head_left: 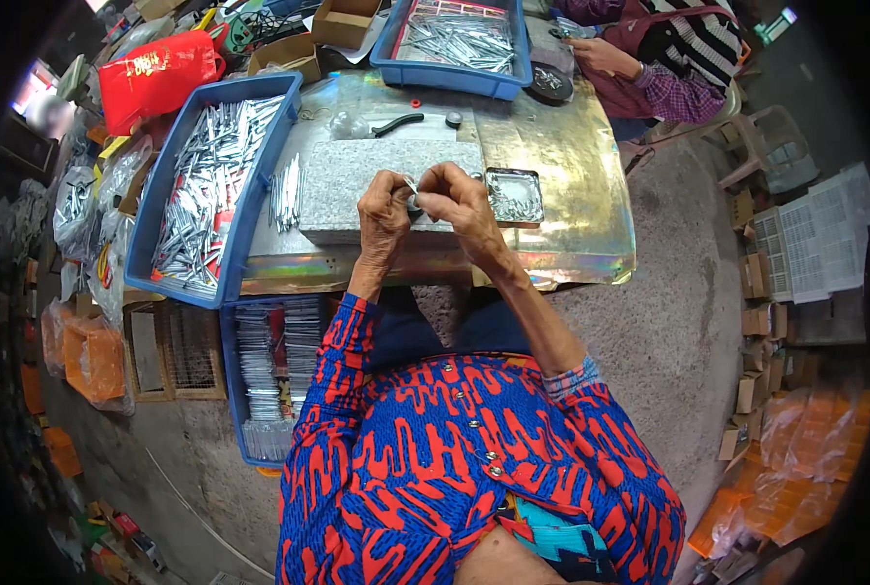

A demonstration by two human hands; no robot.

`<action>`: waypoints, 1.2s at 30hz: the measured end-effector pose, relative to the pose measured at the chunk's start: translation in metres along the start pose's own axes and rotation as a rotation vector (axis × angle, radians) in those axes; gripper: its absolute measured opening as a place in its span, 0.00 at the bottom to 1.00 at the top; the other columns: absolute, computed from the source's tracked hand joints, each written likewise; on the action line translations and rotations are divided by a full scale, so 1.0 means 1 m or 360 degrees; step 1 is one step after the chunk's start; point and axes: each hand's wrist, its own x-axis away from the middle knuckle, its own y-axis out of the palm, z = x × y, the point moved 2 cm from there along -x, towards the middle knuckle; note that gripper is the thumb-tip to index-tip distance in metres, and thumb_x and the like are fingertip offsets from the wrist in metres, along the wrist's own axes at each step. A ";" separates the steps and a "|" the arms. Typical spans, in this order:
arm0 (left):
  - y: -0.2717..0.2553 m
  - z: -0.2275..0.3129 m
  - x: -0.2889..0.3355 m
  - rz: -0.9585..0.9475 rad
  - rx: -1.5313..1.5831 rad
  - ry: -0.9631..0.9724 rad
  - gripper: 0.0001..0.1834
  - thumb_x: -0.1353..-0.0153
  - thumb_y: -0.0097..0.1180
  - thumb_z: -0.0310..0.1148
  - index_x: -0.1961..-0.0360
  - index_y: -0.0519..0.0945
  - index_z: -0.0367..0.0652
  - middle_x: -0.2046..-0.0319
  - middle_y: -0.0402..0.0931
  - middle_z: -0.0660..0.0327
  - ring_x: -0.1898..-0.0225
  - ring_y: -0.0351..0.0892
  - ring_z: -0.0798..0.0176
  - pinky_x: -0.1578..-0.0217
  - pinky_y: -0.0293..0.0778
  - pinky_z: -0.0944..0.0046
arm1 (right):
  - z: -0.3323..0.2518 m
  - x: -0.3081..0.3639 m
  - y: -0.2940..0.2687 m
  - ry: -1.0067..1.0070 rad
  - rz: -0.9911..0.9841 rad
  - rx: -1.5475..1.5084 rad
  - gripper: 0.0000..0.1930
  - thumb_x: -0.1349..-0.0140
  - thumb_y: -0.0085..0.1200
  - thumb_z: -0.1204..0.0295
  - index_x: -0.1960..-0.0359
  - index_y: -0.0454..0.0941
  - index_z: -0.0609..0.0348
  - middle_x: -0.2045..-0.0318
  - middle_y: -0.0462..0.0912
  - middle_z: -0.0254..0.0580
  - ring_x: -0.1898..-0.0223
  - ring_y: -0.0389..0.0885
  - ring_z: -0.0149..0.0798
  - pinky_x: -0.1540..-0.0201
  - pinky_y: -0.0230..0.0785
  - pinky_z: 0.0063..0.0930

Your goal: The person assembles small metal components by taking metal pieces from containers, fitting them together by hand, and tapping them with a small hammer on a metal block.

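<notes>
Over a speckled grey slab (342,161), my left hand (384,213) is closed on a thin silver metal piece (410,183), most of it hidden by the fingers. My right hand (459,207) meets it there in a pinch; what its fingertips hold is too small to make out. To the right of that hand lies a small dark tray (491,185) of tiny metal parts (519,198). A row of slim silver metal rods (286,193) rests at the slab's left end. Black-handled pliers (397,124) lie beyond the slab.
A blue bin (142,255) full of silver rods stands at the left, another blue bin (454,80) at the back. Below the table edge sits a third blue bin (228,375) with stacked rods. A co-worker's hand (602,58) is at the far right, near a dark round dish (550,86).
</notes>
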 end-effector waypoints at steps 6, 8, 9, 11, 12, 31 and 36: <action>0.003 -0.003 0.000 -0.0022 0.0036 -0.0050 0.03 0.49 0.50 0.21 0.75 0.68 0.37 0.79 0.70 0.53 0.77 0.73 0.51 0.75 0.67 0.60 | 0.015 0.013 -0.001 -0.0256 0.0023 0.0195 0.10 0.45 0.50 0.75 0.62 0.67 0.62 0.71 0.73 0.37 0.67 0.72 0.30 0.65 0.67 0.25; 0.004 -0.004 0.000 -0.0028 0.0033 -0.0060 0.03 0.49 0.50 0.21 0.75 0.68 0.37 0.79 0.70 0.53 0.77 0.73 0.51 0.75 0.67 0.60 | 0.012 0.015 -0.003 -0.0282 0.0045 0.0193 0.12 0.44 0.51 0.73 0.59 0.67 0.62 0.69 0.74 0.41 0.64 0.74 0.33 0.62 0.68 0.27; 0.004 -0.004 0.000 -0.0001 0.0069 -0.0027 0.03 0.49 0.50 0.21 0.75 0.68 0.37 0.79 0.70 0.53 0.76 0.73 0.51 0.75 0.67 0.60 | 0.007 0.019 -0.008 -0.0198 0.0122 0.0310 0.13 0.44 0.52 0.72 0.58 0.67 0.62 0.68 0.74 0.42 0.64 0.74 0.34 0.62 0.68 0.27; 0.005 -0.005 -0.002 0.0029 0.0107 0.0008 0.03 0.48 0.50 0.21 0.75 0.68 0.37 0.79 0.70 0.52 0.76 0.73 0.51 0.75 0.67 0.60 | 0.005 0.031 -0.021 -0.0216 0.0275 0.0635 0.14 0.44 0.53 0.69 0.61 0.67 0.64 0.68 0.73 0.46 0.68 0.74 0.37 0.66 0.67 0.29; 0.002 -0.006 0.000 0.0032 0.0090 0.0030 0.04 0.48 0.50 0.21 0.75 0.68 0.37 0.79 0.70 0.53 0.76 0.73 0.51 0.74 0.67 0.61 | 0.008 0.038 -0.025 -0.0215 0.0262 0.0631 0.14 0.44 0.53 0.69 0.61 0.67 0.64 0.68 0.73 0.46 0.68 0.74 0.37 0.66 0.67 0.29; 0.000 -0.008 0.003 0.0025 0.0147 0.0052 0.05 0.49 0.51 0.21 0.74 0.68 0.37 0.79 0.68 0.54 0.76 0.71 0.53 0.74 0.67 0.62 | -0.090 0.063 -0.019 -0.0976 0.0388 0.1139 0.09 0.41 0.50 0.73 0.63 0.71 0.68 0.80 0.73 0.44 0.85 0.73 0.37 0.84 0.62 0.27; 0.004 -0.004 -0.003 0.0025 0.0105 0.0144 0.05 0.49 0.51 0.21 0.74 0.68 0.37 0.78 0.68 0.54 0.75 0.71 0.52 0.74 0.66 0.61 | -0.055 0.066 -0.025 -0.1230 0.0395 0.1259 0.08 0.43 0.52 0.73 0.66 0.70 0.64 0.81 0.73 0.45 0.87 0.72 0.41 0.86 0.63 0.30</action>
